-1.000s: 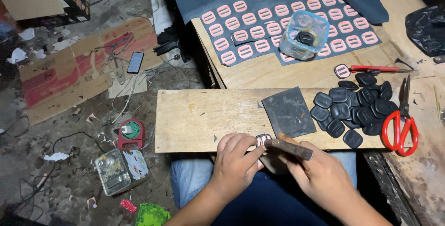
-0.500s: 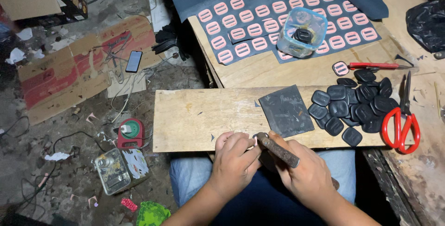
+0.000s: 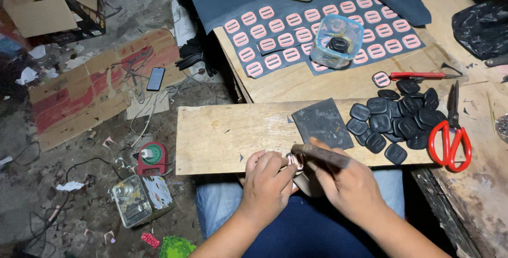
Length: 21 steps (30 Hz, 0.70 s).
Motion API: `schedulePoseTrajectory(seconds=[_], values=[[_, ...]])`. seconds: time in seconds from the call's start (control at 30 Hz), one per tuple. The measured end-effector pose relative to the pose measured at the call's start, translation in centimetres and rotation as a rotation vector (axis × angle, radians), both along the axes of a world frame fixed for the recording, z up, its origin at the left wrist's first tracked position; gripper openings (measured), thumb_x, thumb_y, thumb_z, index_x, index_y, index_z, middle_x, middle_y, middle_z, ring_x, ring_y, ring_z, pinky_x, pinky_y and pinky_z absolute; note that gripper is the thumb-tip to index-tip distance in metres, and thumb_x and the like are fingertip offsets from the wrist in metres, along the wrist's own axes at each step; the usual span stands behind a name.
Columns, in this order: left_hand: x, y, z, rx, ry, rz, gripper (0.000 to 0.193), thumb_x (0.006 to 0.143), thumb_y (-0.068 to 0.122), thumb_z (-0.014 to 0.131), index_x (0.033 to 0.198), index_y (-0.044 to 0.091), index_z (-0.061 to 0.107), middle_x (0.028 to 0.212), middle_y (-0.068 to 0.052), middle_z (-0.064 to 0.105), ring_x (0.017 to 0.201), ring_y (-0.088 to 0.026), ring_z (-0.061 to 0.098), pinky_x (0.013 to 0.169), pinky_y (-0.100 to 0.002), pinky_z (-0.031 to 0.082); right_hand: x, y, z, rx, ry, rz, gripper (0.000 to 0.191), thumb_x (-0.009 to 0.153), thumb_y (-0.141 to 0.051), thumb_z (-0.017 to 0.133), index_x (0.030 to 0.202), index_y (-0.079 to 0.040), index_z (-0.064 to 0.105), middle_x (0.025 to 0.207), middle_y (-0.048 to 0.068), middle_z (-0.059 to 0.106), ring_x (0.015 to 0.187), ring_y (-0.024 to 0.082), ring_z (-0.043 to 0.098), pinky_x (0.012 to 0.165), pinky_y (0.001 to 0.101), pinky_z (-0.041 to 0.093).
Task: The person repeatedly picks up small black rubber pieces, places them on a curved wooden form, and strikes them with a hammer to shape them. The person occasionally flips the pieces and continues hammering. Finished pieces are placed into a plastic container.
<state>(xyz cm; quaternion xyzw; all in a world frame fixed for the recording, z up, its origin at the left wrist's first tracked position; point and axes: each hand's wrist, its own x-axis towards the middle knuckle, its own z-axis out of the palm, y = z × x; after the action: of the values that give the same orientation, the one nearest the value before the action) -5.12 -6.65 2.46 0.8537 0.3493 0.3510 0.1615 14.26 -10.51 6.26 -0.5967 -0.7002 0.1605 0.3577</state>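
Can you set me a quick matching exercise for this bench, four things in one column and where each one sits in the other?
Things:
1. red-handled scissors
2. clear plastic tub
3. pile of black pieces
4. dark square sheet

Places:
A. on the wooden board, just beyond the right hand
B. on the dark mat among the rows of pink pieces
C. at the right end of the wooden board
D. between the dark square sheet and the scissors

Pairs: 1-C, 2-B, 3-D, 4-A
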Motion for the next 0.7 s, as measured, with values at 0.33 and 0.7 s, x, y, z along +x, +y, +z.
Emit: schedulePoseTrajectory(seconds=[0.33, 0.7], values=[[-0.2, 0.3, 0.8, -0.154, -0.136, 0.093, 0.013, 0.088, 0.006, 0.067, 0.101, 0.005, 0.071, 0.097, -0.01, 0.07, 0.097, -0.03, 0.067, 0.094, -0.043, 0.047, 1.9, 0.4, 0.4, -0.02, -0.251, -0.098, 0.058, 0.081, -0.011, 0.073, 0.138, -0.006, 0.063, 0.086, 0.011, 0.058, 0.077, 0.033, 0.06, 0.068, 0.0443, 0.047], [1.0, 0.8, 0.4, -0.542, -0.457, 0.352, 0.014, 0.089, 0.009, 0.068, 0.099, -0.001, 0.073, 0.091, -0.013, 0.076, 0.083, -0.022, 0.074, 0.078, -0.032, 0.057, 1.4, 2.4, -0.4, 0.113, -0.283, -0.083, 0.035, 0.08, -0.014, 0.076, 0.114, -0.01, 0.074, 0.103, 0.007, 0.068, 0.096, 0.029, 0.062, 0.08, 0.0421, 0.048]])
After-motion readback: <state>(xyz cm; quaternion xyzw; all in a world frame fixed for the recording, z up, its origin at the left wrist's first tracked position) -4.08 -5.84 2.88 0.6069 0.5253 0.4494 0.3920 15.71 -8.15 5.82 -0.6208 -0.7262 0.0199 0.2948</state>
